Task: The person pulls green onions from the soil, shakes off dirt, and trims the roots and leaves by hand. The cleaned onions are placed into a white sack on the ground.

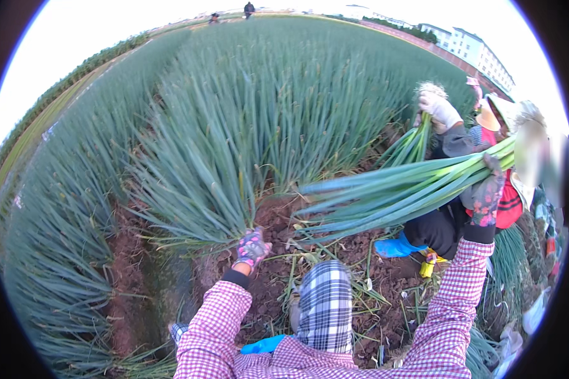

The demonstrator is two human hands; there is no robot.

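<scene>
My right hand [488, 189], in a dark floral glove, grips a large bundle of green onions [407, 189]. Their pale root end is lifted to the right and blurred; the long green leaves trail leftward over the soil. Low at the front edge of the standing crop, my left hand [253, 248] in a floral glove is at the base of a leaning clump of green onions [208, 189]. Its fingers look curled, but whether they close around stalks cannot be made out.
A co-worker [507, 199] crouches close on the right, their white-gloved hand [438, 111] holding another bunch roots up. Loose leaves litter the brown soil [384, 293]. Pulled green onions [507, 251] lie at right. A furrow [132, 284] runs left; distant people [249, 9] are at the far end.
</scene>
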